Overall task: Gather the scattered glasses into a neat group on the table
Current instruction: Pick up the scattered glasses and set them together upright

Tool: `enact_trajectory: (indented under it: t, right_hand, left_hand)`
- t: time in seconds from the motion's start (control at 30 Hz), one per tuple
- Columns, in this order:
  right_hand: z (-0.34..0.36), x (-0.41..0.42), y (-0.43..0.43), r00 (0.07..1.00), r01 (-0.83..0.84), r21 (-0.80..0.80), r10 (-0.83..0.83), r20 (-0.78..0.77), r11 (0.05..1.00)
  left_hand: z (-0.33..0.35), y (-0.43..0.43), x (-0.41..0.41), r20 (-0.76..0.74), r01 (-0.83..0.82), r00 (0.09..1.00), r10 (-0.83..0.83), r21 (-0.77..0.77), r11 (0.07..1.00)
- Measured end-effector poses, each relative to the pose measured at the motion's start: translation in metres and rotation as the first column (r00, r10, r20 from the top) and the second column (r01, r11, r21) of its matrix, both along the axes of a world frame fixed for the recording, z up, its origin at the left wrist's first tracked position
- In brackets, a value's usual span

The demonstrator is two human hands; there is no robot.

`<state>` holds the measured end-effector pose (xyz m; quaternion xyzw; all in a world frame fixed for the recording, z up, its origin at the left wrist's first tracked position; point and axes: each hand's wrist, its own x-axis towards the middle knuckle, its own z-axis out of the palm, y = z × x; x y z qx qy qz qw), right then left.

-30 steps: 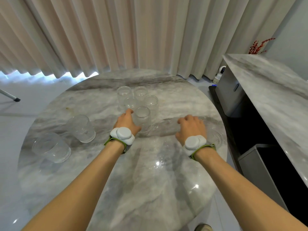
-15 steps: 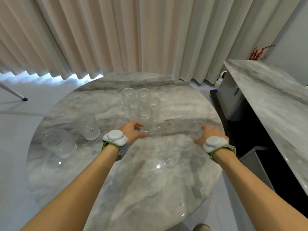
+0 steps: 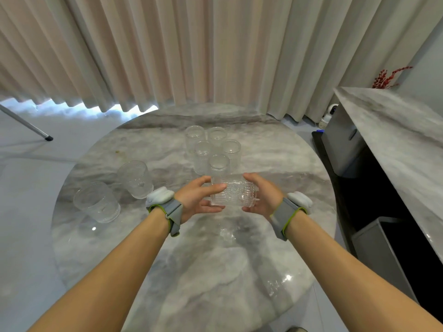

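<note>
Patterned glass (image 3: 233,194), lying on its side, was held above the round marble tabletop (image 3: 191,271) between the left hand (image 3: 199,200) and right hand (image 3: 262,196), both closed on it. Five upright glasses (image 3: 214,149) clustered at 12 o'clock; two wider glasses (image 3: 115,190) stood apart at 9 o'clock.

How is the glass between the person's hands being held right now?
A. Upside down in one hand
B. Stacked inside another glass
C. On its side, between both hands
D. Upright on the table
C: the glass lies sideways between the left hand and the right hand.
</note>
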<state>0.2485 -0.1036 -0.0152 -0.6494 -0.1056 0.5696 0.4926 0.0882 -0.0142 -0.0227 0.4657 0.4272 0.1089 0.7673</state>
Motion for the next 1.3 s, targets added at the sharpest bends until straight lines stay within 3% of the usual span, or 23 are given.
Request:
enact_trajectory:
  t: [0.07,0.13,0.2,0.3,0.43,0.53,0.63,0.87,1.3]
  right_hand:
    - [-0.005,-0.005,0.005,0.996,-0.024,0.02,0.025,-0.08,1.0]
    - [-0.009,-0.008,0.012,0.996,-0.078,0.022,0.079,-0.047,0.997]
    - [-0.014,-0.012,0.019,0.98,-0.137,0.01,0.134,0.149,0.991]
    - [-0.024,-0.008,0.026,0.861,-0.124,0.043,0.086,0.501,0.991]
    - [-0.034,-0.004,0.028,0.659,-0.149,0.016,0.087,0.747,0.989]
    - [-0.038,-0.008,0.041,0.525,-0.201,0.01,0.099,0.845,0.979]
    - [-0.04,-0.014,0.057,0.452,-0.216,-0.008,0.107,0.885,0.976]
    - [-0.049,-0.025,0.097,0.359,-0.158,-0.058,0.112,0.926,0.986]
    - [-0.056,-0.02,0.108,0.351,-0.177,-0.09,0.149,0.925,0.98]
  left_hand:
    - [0.002,0.006,-0.006,-0.027,-0.071,0.997,0.073,0.053,0.996]
    - [0.012,0.015,-0.011,-0.083,-0.103,0.99,0.118,0.167,0.981]
    - [0.024,0.03,-0.017,-0.157,-0.116,0.972,0.175,0.327,0.938]
    - [0.037,0.058,-0.029,-0.293,-0.102,0.899,0.326,0.584,0.805]
    - [0.04,0.07,-0.033,-0.471,0.157,0.805,0.359,0.754,0.638]
    - [0.027,0.074,-0.021,-0.536,0.29,0.781,0.322,0.767,0.573]
    - [0.01,0.082,-0.008,-0.607,0.391,0.748,0.267,0.729,0.562]
    - [-0.01,0.101,0.009,-0.632,0.384,0.725,0.275,0.702,0.601]
    - [-0.02,0.099,0.018,-0.654,0.41,0.721,0.232,0.671,0.618]
